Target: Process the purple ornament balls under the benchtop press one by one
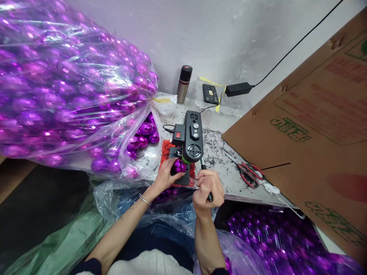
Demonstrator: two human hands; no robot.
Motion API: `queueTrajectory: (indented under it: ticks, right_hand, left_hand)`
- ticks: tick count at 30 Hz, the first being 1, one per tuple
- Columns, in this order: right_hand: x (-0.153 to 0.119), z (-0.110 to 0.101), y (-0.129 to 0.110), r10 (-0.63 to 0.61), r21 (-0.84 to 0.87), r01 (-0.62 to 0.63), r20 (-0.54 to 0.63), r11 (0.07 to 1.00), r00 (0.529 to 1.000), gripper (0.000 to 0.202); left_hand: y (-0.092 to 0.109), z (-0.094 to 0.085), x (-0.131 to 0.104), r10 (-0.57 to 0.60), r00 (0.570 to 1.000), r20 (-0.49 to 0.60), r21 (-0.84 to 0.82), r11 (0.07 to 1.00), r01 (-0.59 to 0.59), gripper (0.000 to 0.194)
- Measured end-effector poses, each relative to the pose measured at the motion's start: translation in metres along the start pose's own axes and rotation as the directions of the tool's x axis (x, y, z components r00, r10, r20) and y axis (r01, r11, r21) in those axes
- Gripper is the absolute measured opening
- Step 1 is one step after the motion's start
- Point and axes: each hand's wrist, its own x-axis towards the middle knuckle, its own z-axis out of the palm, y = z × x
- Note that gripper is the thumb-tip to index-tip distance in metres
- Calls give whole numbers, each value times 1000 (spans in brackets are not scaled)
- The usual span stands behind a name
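A shiny purple faceted ball (179,166) sits between the thumb and fingers of my left hand (168,176), on the dark base plate (185,178) of a small bench press. The black head (194,133) of this machine, with two round grilles and knobs, stands just above the ball. My right hand (209,189) is wrapped in a fist around the black-gripped lever (203,167) at the machine's right side. A red mat (165,151) lies under the base. The contact between head and ball is partly hidden.
Left, a large clear bag (71,88) of purple balls spills some onto the table. Red-handled scissors (249,173) lie right, beside a big cardboard box (309,126). Behind stand a bottle (184,84), a phone (210,94) and a power adapter (238,89). More purple balls (275,236) fill a bag below.
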Motion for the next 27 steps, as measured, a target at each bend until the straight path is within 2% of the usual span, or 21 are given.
queueTrajectory:
  ticks: [6,12,22,27]
  right_hand:
    - [-15,-1,7,-5,-1,5,14,1000,1000,32]
    - [-43,8,30,-120,-5,120,-39,993,992,36]
    - [-54,13,39,-121,-23,119,-98,993,988,35]
    - [-61,12,42,-80,27,82,-76,996,994,38]
  left_hand:
    - [-5,16,0,-12,999,-42,-54,999,10,59]
    - [-5,12,-1,-30,999,-27,-64,998,28,58]
    - [-3,12,-2,-75,997,18,-99,992,76,61]
    - [-5,15,-2,-78,997,29,-148,986,81,64]
